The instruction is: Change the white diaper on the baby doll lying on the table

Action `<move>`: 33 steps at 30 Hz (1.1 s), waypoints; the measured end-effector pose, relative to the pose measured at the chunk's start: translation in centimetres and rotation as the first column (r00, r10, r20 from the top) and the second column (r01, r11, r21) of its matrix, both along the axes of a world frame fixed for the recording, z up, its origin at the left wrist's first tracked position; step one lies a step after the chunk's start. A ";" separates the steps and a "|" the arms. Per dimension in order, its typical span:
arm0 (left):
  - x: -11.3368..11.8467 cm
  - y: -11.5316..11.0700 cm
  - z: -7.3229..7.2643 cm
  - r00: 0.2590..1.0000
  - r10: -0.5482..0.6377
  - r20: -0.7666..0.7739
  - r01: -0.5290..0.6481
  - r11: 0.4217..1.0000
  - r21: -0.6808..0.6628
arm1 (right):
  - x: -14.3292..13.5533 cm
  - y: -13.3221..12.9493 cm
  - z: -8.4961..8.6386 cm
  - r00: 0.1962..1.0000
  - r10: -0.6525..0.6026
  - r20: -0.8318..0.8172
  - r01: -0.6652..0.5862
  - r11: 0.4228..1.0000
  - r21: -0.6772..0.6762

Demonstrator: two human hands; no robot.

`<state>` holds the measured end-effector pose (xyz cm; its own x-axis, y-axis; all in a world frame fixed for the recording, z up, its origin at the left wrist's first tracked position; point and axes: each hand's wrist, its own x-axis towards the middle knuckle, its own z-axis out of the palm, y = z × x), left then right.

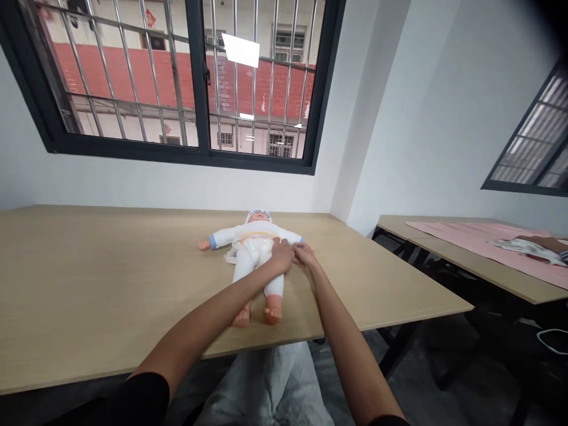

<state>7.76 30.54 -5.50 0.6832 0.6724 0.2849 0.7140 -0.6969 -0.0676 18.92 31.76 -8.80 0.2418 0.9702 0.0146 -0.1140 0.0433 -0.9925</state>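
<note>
A baby doll (pixel 258 231) lies on its back on the wooden table (pixel 133 278), head towards the wall and bare feet towards me. It has a white cap, a white top with blue cuffs and white trousers. Around its waist sits a crumpled white diaper (pixel 252 244) with a yellowish band, one side spread out to the left. My left hand (pixel 283 255) is closed at the diaper's right side, over the doll's hip. Just beside it, near the doll's blue cuff, my right hand (pixel 305 254) has its fingers pinched together; what lies between them is too small to make out.
A barred window (pixel 199 77) is set in the wall behind the table. To the right, across a gap, another table (pixel 470 260) bears a pink cloth (pixel 479 239) and white fabric, with another person's arm (pixel 544 244) over it. The near table edge runs above my lap.
</note>
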 end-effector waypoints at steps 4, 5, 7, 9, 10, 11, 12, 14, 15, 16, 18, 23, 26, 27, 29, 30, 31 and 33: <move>0.4 -0.1 -0.7 0.999 -0.002 0.051 0.001 1.000 0.025 | 0.4 -0.3 -0.2 0.995 0.075 -0.061 -0.076 0.997 -0.015; 0.3 -0.2 -0.8 0.998 -0.009 0.056 0.008 1.000 0.027 | 0.5 -0.3 -0.2 0.994 0.078 -0.077 -0.079 0.997 -0.015; -0.1 -0.3 -0.9 0.998 -0.026 0.064 0.023 0.999 0.033 | 0.5 -0.2 -0.3 0.992 0.067 -0.102 -0.070 0.997 -0.021; -0.7 -0.3 -0.7 0.996 -0.041 0.079 0.037 0.998 0.048 | 0.4 0.0 -0.3 0.992 0.048 -0.113 -0.052 0.998 -0.026; -1.0 -0.3 -0.6 0.995 -0.044 0.088 0.038 0.997 0.060 | 0.4 0.1 -0.2 0.992 0.044 -0.115 -0.047 0.999 -0.024; -1.3 -0.3 -0.4 0.993 -0.042 0.106 0.034 0.997 0.075 | 0.4 0.1 -0.2 0.992 0.044 -0.115 -0.047 0.999 -0.021; -1.6 -0.3 -0.3 0.990 -0.033 0.136 0.021 0.995 0.093 | 0.5 0.1 -0.1 0.992 0.050 -0.114 -0.052 0.998 -0.018; -2.2 -0.2 0.0 0.975 -0.004 0.223 -0.026 0.991 0.132 | 0.6 -0.2 0.0 0.991 0.078 -0.108 -0.080 0.997 -0.016; -2.5 -0.1 0.2 0.963 0.009 0.271 -0.052 0.987 0.150 | 0.7 -0.3 0.1 0.990 0.100 -0.104 -0.102 0.995 -0.018; -2.6 -0.1 0.2 0.949 0.020 0.314 -0.076 0.983 0.165 | 0.8 -0.6 0.2 0.987 0.126 -0.102 -0.129 0.991 -0.020; -2.9 0.0 0.3 0.931 0.034 0.364 -0.108 0.977 0.184 | 0.9 -1.0 0.5 0.977 0.185 -0.103 -0.189 0.982 -0.026; -2.7 0.0 0.3 0.937 0.069 0.344 -0.142 0.971 0.193 | 1.0 -1.7 1.2 0.953 0.262 -0.152 -0.268 0.963 -0.021; -2.7 0.0 0.5 0.948 0.029 0.318 -0.094 0.977 0.191 | 1.1 -1.7 1.6 0.935 0.260 -0.243 -0.263 0.965 0.019; -2.8 -0.1 0.5 0.946 0.008 0.323 -0.072 0.980 0.187 | 1.2 -1.7 1.6 0.930 0.255 -0.263 -0.257 0.966 0.028; -3.0 -0.1 0.7 0.942 -0.021 0.334 -0.039 0.984 0.173 | 1.2 -1.6 1.7 0.928 0.245 -0.280 -0.246 0.969 0.033; -3.1 -0.2 0.7 0.943 -0.026 0.330 -0.030 0.986 0.164 | 1.3 -1.6 1.7 0.927 0.242 -0.287 -0.243 0.969 0.034; -3.1 -0.2 0.7 0.947 -0.028 0.320 -0.023 0.988 0.154 | 1.3 -1.6 1.7 0.925 0.241 -0.294 -0.241 0.970 0.036; -3.2 -0.1 0.6 0.953 -0.018 0.301 -0.023 0.991 0.134 | 1.3 -1.5 1.7 0.920 0.245 -0.307 -0.244 0.969 0.041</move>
